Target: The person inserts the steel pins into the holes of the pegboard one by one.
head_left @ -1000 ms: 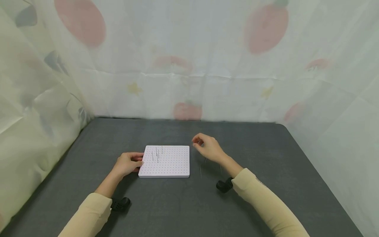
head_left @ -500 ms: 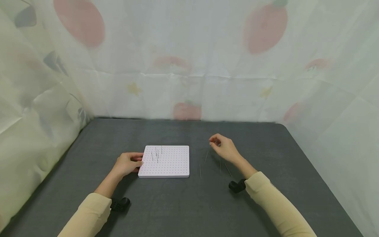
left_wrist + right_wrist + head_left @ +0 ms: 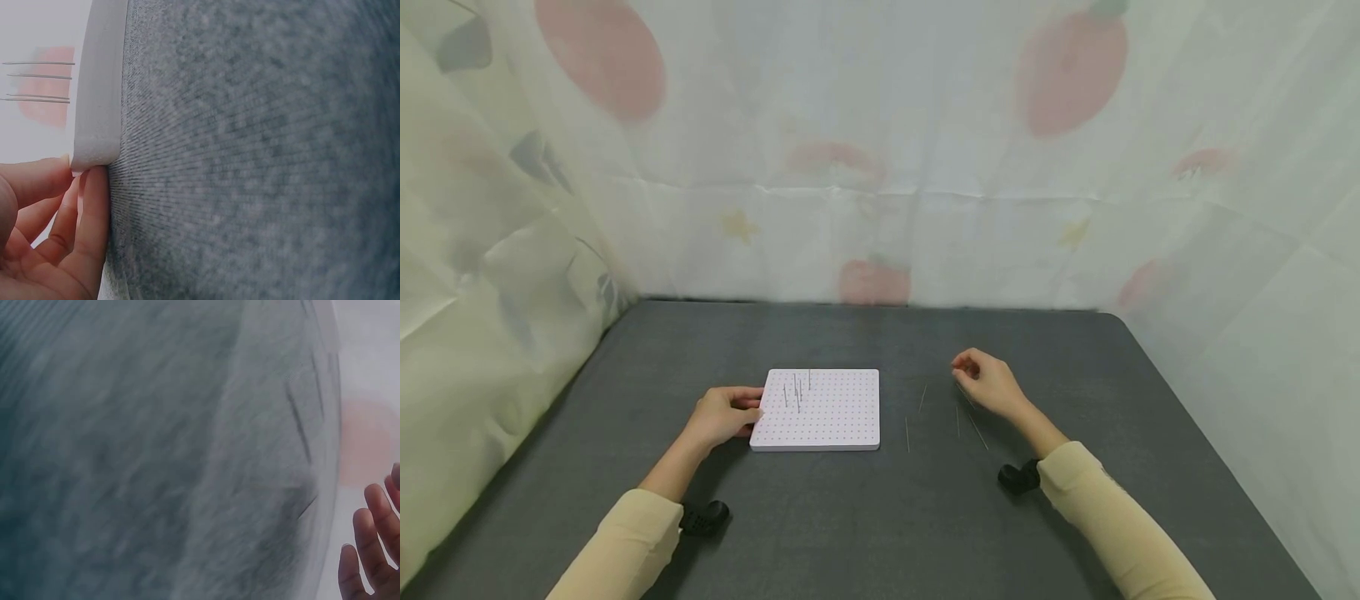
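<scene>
My left hand (image 3: 718, 415) grips the left edge of a white board (image 3: 838, 421) dotted with rows of small holes. In the left wrist view the thumb (image 3: 40, 181) lies against the upper edge of the board (image 3: 99, 100), with fingers at its side. Several thin metal pins (image 3: 798, 400) stand upright in the board's upper left part. My right hand (image 3: 988, 385) hovers right of the board with loosely bent fingers, above loose pins (image 3: 977, 432) on the table. In the right wrist view its fingers (image 3: 372, 544) spread apart; I see nothing held.
More loose pins (image 3: 907, 435) lie on the dark grey table (image 3: 850, 525) between the board and my right hand. A patterned white curtain (image 3: 962, 250) rises behind the table's far edge and along both sides. Each wrist wears a black camera (image 3: 1018, 477).
My right hand has moved right, away from the board, then slightly down toward the loose pins, uncovering several of them. The left hand and the board have stayed in place.
</scene>
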`<act>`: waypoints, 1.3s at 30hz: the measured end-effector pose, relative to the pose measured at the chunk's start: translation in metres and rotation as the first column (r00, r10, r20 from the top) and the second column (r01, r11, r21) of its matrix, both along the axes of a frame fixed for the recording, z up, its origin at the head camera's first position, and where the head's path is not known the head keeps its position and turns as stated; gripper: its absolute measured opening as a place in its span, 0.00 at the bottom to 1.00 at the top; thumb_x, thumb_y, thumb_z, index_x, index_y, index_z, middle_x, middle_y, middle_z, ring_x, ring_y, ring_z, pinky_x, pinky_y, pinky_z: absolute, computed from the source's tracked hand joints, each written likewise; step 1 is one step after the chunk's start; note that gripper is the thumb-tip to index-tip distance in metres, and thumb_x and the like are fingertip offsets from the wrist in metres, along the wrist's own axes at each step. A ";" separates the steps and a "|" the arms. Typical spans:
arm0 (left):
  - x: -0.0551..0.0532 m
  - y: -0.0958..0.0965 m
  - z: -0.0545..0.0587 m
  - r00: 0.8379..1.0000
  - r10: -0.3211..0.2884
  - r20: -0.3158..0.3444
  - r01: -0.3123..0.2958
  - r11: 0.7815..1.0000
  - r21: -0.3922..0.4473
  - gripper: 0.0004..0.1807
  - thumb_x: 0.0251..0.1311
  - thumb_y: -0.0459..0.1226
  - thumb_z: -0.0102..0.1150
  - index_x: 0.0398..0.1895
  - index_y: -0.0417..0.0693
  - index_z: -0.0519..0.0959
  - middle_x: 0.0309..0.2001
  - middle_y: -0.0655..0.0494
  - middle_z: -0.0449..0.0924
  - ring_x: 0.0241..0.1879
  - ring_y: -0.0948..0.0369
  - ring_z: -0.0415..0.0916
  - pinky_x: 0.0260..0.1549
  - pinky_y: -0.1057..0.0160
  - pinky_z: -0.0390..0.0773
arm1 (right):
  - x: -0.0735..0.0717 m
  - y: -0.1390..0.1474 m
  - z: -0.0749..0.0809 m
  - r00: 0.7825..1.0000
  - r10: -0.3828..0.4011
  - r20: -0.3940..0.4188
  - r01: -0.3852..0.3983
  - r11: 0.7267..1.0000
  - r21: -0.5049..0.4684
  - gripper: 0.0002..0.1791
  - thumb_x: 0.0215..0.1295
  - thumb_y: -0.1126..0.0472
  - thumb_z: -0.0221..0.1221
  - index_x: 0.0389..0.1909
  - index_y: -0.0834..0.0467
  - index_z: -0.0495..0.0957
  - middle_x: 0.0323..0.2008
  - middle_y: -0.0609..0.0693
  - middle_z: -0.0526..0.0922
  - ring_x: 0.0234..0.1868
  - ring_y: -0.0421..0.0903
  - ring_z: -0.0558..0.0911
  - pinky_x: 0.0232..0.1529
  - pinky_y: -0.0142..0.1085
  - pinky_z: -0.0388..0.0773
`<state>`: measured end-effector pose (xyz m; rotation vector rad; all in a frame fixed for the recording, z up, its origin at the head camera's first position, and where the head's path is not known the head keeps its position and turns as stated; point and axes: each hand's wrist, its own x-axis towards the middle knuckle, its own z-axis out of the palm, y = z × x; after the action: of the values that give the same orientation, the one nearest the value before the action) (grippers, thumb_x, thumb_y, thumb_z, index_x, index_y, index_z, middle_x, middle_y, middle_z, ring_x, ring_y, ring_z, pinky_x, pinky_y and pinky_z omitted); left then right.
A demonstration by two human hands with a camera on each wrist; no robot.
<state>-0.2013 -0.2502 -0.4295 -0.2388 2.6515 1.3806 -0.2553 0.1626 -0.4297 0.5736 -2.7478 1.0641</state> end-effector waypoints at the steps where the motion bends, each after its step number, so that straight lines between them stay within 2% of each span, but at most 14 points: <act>1: 0.000 0.000 0.000 1.000 0.001 0.000 -0.001 1.000 0.002 0.23 0.55 0.30 0.58 0.57 0.36 0.72 0.45 0.41 0.77 0.33 0.60 0.78 0.30 0.62 0.82 | 0.000 0.001 -0.001 1.000 -0.001 -0.001 0.001 1.000 0.005 0.10 0.63 0.61 0.56 0.43 0.61 0.77 0.36 0.49 0.81 0.35 0.45 0.76 0.33 0.37 0.73; 15: -0.001 -0.001 -0.001 1.000 0.008 0.010 -0.008 1.000 0.014 0.23 0.55 0.30 0.58 0.56 0.37 0.73 0.45 0.42 0.77 0.33 0.61 0.78 0.30 0.61 0.82 | 0.002 0.013 -0.012 0.996 -0.025 0.090 0.015 0.994 0.109 0.08 0.62 0.59 0.57 0.39 0.58 0.77 0.28 0.47 0.77 0.24 0.40 0.70 0.25 0.33 0.67; 23: -0.002 0.000 -0.003 1.000 0.013 0.005 -0.013 1.000 0.006 0.23 0.55 0.30 0.58 0.57 0.37 0.72 0.45 0.42 0.77 0.32 0.61 0.78 0.30 0.62 0.82 | 0.001 0.014 -0.013 0.987 -0.024 0.157 -0.002 0.987 0.163 0.07 0.62 0.59 0.57 0.38 0.58 0.77 0.27 0.46 0.74 0.23 0.40 0.69 0.25 0.33 0.65; 30: -0.002 0.000 -0.003 1.000 0.011 0.003 -0.011 1.000 -0.001 0.23 0.55 0.30 0.58 0.56 0.37 0.73 0.44 0.41 0.77 0.32 0.60 0.78 0.30 0.62 0.82 | -0.002 0.015 -0.014 0.987 -0.020 0.158 -0.015 0.975 0.222 0.07 0.60 0.58 0.59 0.37 0.56 0.76 0.26 0.46 0.72 0.22 0.40 0.67 0.25 0.33 0.64; 39: -0.002 -0.001 -0.003 1.000 0.009 0.000 -0.009 1.000 0.003 0.23 0.55 0.30 0.58 0.56 0.37 0.73 0.45 0.41 0.77 0.32 0.60 0.78 0.30 0.62 0.82 | -0.004 0.015 -0.012 0.985 -0.001 0.174 -0.041 0.969 0.242 0.08 0.60 0.58 0.60 0.38 0.56 0.74 0.26 0.46 0.72 0.20 0.40 0.67 0.24 0.32 0.63</act>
<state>-0.2033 -0.2511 -0.4326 -0.2514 2.6517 1.3865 -0.2588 0.1774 -0.4420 0.5649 -3.0587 0.8190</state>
